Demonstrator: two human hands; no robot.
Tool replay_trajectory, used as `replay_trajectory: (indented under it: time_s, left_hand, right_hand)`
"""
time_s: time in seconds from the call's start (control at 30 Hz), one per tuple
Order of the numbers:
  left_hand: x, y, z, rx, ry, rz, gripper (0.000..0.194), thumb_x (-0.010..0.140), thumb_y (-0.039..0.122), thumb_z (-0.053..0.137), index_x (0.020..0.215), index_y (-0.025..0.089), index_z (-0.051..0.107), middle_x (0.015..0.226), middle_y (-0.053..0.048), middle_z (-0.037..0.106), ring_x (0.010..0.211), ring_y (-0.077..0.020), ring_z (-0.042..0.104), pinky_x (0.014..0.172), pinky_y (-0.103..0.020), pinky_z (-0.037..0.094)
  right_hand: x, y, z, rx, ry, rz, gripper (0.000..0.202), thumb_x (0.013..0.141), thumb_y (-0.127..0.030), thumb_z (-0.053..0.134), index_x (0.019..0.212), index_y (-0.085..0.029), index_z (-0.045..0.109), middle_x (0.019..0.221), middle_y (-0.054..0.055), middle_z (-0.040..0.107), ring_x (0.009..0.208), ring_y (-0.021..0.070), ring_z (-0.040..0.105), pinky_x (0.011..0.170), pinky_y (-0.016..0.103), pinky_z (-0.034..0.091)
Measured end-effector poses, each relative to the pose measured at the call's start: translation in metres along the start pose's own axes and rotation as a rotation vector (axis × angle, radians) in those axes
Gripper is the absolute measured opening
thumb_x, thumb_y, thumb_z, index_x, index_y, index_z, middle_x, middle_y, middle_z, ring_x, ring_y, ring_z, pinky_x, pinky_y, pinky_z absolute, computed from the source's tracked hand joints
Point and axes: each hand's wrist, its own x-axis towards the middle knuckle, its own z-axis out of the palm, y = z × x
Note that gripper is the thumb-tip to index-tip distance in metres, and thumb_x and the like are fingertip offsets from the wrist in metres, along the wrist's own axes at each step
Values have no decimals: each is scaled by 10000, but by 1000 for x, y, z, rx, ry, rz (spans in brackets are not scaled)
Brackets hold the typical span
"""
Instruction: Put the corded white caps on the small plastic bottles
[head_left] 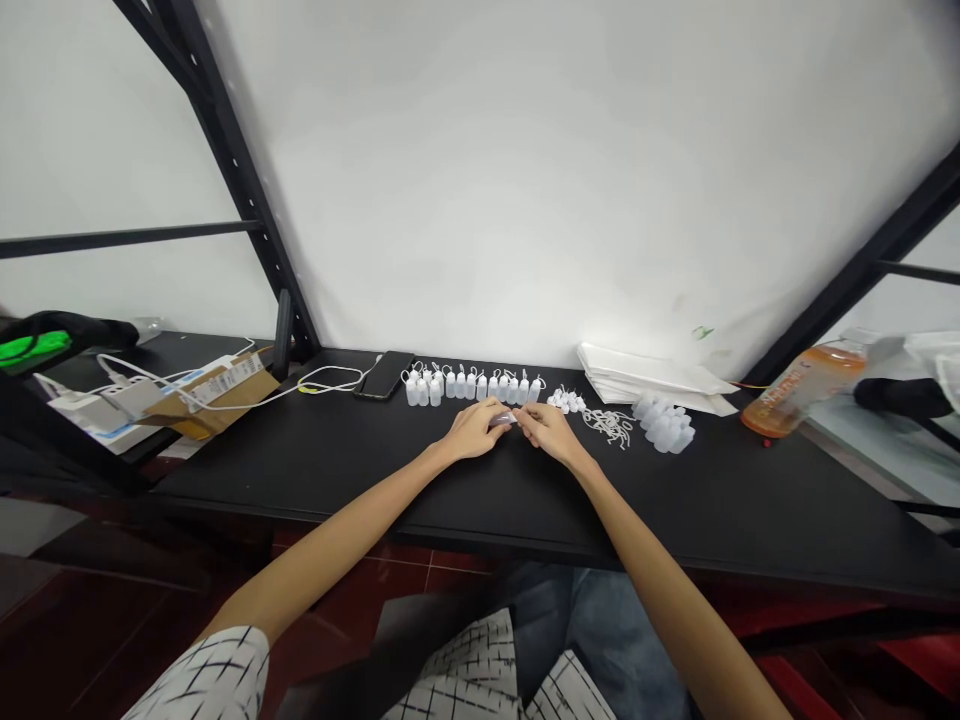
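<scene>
Both hands meet over the middle of the black table. My left hand [474, 430] is closed round a small translucent bottle [504, 418] that lies on its side, its neck toward the right. The fingers of my right hand [546, 430] are pinched together at the bottle's neck end; what they hold there is too small to make out. Behind the hands stand several small bottles [459, 385] with white caps and loops. Right of them lie white caps [567, 400], a pile of thin white strips [609, 426] and several uncapped bottles [664, 425].
A black phone [385, 376] and a white cable [330, 383] lie at the back left, beyond a cardboard box [217, 395] and power strips. White sheets [652, 375] are stacked at the back right, near an orange-labelled bottle [804, 390]. Black shelf posts flank the table [315, 460].
</scene>
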Motion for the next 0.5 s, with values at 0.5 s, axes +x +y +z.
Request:
replay_trajectory:
  time_s: [0.5]
  left_hand:
    - [1, 2, -3, 36, -23, 8, 337, 949, 364, 436, 1209, 236, 609, 1168, -36, 616, 1014, -216, 597, 823, -312, 482]
  right_hand:
    - [4, 8, -4, 75, 61, 22, 223, 806, -384, 554, 782, -168, 601, 637, -2, 595, 440, 108, 516, 515, 248, 414]
